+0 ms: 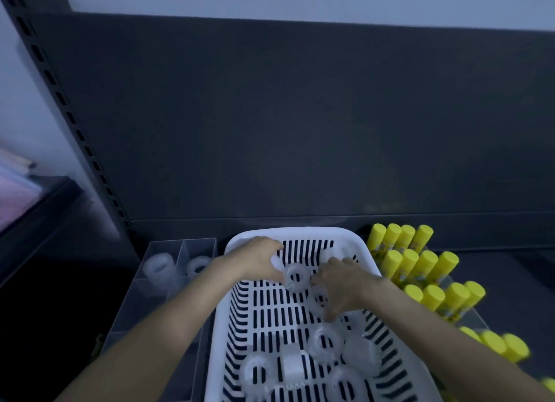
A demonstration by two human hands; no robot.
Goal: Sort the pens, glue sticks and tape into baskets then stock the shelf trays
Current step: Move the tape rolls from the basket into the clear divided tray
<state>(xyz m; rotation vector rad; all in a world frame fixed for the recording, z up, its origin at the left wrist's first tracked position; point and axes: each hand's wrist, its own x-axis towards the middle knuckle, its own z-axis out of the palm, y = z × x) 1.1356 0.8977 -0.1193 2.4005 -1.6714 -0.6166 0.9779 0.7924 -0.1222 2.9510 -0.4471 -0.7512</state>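
Observation:
A white slotted basket (240, 308) sits on the dark shelf and holds several clear tape rolls (326, 341). Both hands reach into its far end. My left hand (258, 259) closes around a clear tape roll (297, 277) near the back wall of the basket. My right hand (339, 284) grips another tape roll (319, 299) just in front of it. To the left stands a clear divided tray (180, 251) with two tape rolls (159, 265) in its far compartments. On the right, several yellow glue sticks (420, 266) stand upright in a clear tray.
The dark back panel of the shelf (300, 116) rises behind everything, with a perforated upright post (75, 125) at the left. Pale stacked items (15, 185) lie on a neighbouring shelf at far left. More yellow glue sticks (504, 346) lie near the right edge.

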